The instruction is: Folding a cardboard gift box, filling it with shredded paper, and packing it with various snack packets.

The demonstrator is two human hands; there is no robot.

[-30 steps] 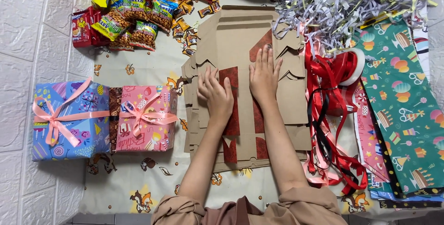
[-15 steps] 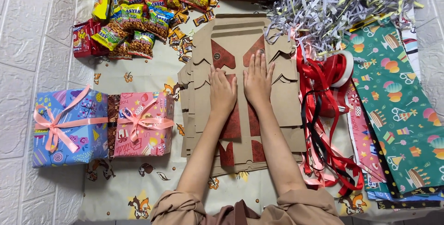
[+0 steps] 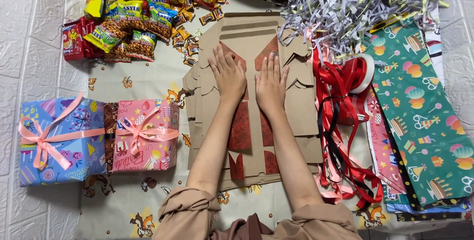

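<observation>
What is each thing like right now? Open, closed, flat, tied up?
Cardboard box: unfolded, lying flat.
Left hand: open, palm flat on the cardboard.
Right hand: open, palm flat on the cardboard.
Blue gift: wrapped, tied with a pink bow.
Pink gift: wrapped, tied with a pink bow.
Red ribbon: loose, tangled.
Snack packets: sealed, piled up.
Wrapping paper: unrolled, flat.

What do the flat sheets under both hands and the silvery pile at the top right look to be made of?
The flat sheets under the left hand and right hand look like matte brown kraft cardboard: die-cut edges, fold creases, dark red printed faces. The silvery pile looks like shredded paper or foil strips, thin and curly; some glint, so possibly metallic.
</observation>
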